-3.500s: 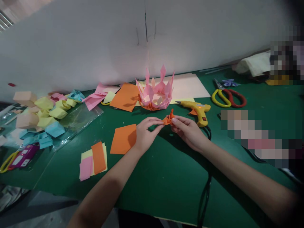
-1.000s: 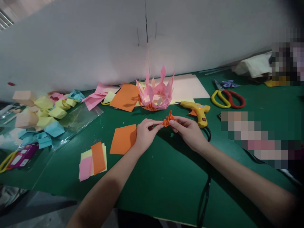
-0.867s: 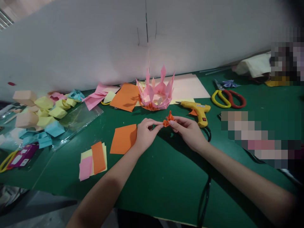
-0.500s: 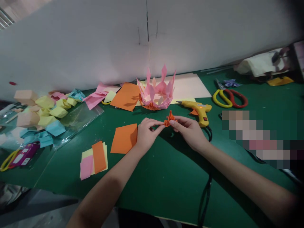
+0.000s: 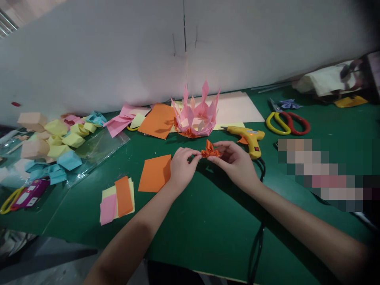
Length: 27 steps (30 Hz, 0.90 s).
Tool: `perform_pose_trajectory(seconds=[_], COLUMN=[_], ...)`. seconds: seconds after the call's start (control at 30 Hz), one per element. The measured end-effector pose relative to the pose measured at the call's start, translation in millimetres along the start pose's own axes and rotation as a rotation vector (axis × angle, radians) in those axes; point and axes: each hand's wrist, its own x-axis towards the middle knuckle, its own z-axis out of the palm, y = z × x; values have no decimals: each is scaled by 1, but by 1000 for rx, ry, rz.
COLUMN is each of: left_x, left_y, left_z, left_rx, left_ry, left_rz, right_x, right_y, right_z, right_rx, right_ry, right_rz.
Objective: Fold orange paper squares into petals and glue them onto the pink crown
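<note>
A small folded orange paper piece [image 5: 209, 150] is held just above the green table [image 5: 208, 221], pinched between both hands. My left hand [image 5: 181, 168] grips its left end with thumb and forefinger. My right hand [image 5: 234, 162] pinches its right side, fingers curled around it. Behind them stands a pink folded paper crown shape [image 5: 196, 114] with orange bits at its base. A yellow glue gun [image 5: 246, 136] lies just right of my right hand, its black cord [image 5: 255, 245] running toward me.
An orange square sheet [image 5: 154, 173] and a small stack of pink, orange and yellow slips [image 5: 117, 200] lie left of my hands. Folded pastel paper pieces [image 5: 56, 138] sit on clear plastic at far left. Scissors [image 5: 286, 120] lie at right. A white wall [image 5: 118, 51] backs the table.
The orange piece has been turned and lowered slightly between my fingers; my right hand's fingers have shifted over its top. The view has barely moved.
</note>
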Motion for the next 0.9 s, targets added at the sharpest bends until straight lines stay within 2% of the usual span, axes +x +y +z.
perform_pose_trajectory(seconds=[0.13,0.3,0.4,0.57,0.9], left_x=[0,-1,-2,-3,-4], left_y=[-2,-5,-6,-6,-5], left_z=[-1,-1,-1,-3,-1], left_rx=[57,124,197,281,295], left_ry=[70,99,101,69,122], left_rz=[6,97,198,324,402], right_x=[-1,-1,-2,-3,-5], right_y=[-1,0,-1,-3,-10], right_z=[0,-1,-3,-4,-3], right_rx=[-14,-78,-192,-328,-405], right_ry=[-19,23,55,35,21], right_rz=[-35,-12,-84,-205,-279])
